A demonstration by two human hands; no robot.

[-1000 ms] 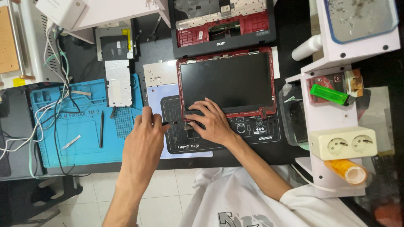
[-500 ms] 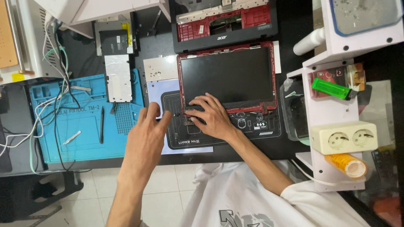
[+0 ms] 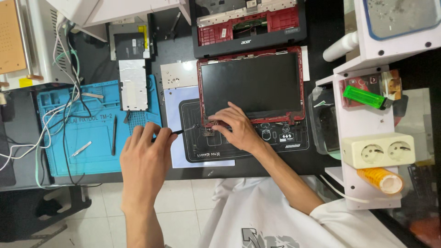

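The right hand (image 3: 236, 131) covers the screen's (image 3: 251, 85) lower left corner, so the hinge there cannot be seen. The tool's (image 3: 180, 132) handle is buried in the left hand (image 3: 144, 158); only its thin dark shaft shows, and its tip is too small to tell. The red case (image 3: 250, 23) is cut off by the top edge. The orange roll (image 3: 381, 180) lies partly behind the shelf (image 3: 356, 121).
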